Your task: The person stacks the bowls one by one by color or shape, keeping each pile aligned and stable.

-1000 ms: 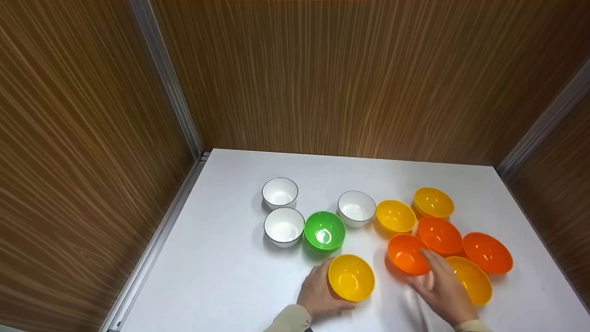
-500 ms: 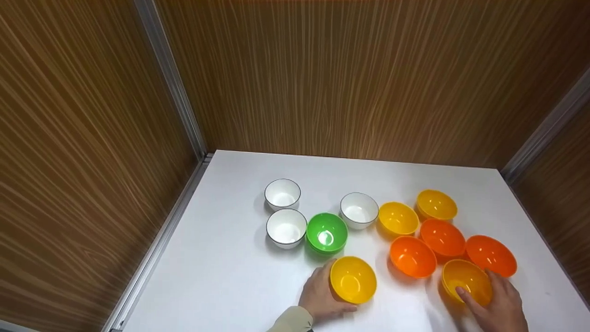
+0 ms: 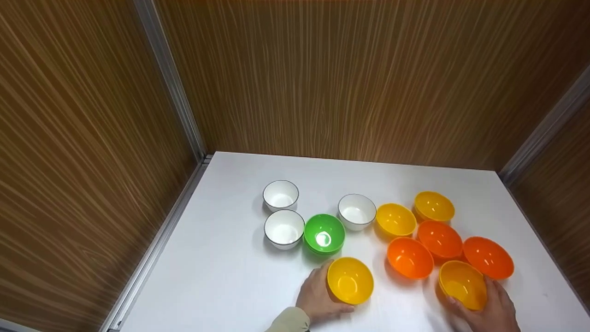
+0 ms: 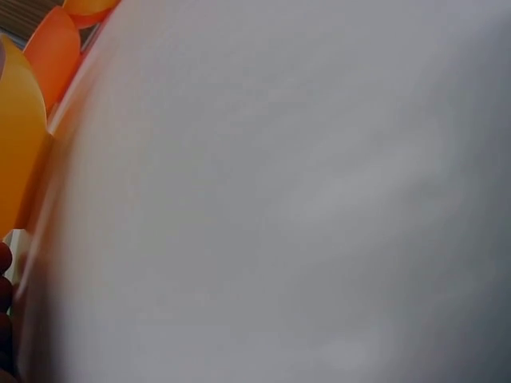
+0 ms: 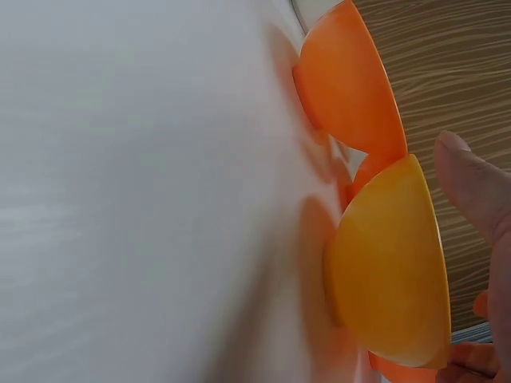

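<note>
A yellow bowl (image 3: pixel 350 280) near the front middle of the table is gripped by my left hand (image 3: pixel 319 295), its fingers round the left side and thumb along the near side. Further right, my right hand (image 3: pixel 493 308) is at the near right side of another yellow bowl (image 3: pixel 462 285). In the right wrist view, the thumb (image 5: pixel 471 179) stands apart from that bowl's rim, while fingertips (image 5: pixel 475 357) are right at its far edge. An orange bowl (image 3: pixel 410 258) sits left of it and a second orange bowl (image 3: pixel 488 257) behind it.
A green bowl stack (image 3: pixel 324 233) stands in the middle, beside a white bowl (image 3: pixel 284 228). More white bowls (image 3: pixel 280 194) (image 3: pixel 357 211), yellow bowls (image 3: pixel 395 220) (image 3: pixel 433 206) and an orange bowl (image 3: pixel 439 238) stand behind. Wood-grain panels (image 3: pixel 341 83) enclose the white table (image 3: pixel 207 258).
My right hand has moved right from the left orange bowl to the near yellow bowl, which has shifted slightly left. Its thumb has since come off the bowl's inside. The left hand stays put.
</note>
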`<state>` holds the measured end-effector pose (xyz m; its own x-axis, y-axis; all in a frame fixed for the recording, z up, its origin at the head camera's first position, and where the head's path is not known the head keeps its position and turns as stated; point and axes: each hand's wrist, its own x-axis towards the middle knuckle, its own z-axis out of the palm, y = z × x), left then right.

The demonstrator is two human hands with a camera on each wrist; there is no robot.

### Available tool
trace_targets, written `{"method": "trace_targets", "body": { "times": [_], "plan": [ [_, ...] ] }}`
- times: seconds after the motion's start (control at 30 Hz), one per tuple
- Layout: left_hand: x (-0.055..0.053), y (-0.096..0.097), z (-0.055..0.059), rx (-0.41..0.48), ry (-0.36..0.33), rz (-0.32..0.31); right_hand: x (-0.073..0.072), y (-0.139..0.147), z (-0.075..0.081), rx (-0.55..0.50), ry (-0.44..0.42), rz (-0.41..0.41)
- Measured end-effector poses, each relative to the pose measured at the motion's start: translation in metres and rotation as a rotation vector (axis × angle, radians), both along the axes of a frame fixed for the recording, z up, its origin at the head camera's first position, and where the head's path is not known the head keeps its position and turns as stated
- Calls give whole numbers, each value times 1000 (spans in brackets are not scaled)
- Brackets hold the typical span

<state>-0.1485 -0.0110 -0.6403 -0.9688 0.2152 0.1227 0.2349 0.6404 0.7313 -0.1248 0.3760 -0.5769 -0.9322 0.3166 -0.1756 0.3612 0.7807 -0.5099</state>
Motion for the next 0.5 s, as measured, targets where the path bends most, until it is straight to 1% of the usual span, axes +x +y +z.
{"method": "trace_targets", "body": {
  "times": [0.17,0.3,0.43,0.5],
  "plan": [
    [-1,0,0,0,-20,8,-2,3,-1,-54,-38,6],
    [-1,0,2,2,-41,13,-3,2,-3,-69,-65,2],
    [0,-1,2,5,-33,7,-5,1,-7,-64,-86,-12],
    [0,-1,2,3,-25,4,-5,1,-9,-64,-84,-18]
  ]
}}
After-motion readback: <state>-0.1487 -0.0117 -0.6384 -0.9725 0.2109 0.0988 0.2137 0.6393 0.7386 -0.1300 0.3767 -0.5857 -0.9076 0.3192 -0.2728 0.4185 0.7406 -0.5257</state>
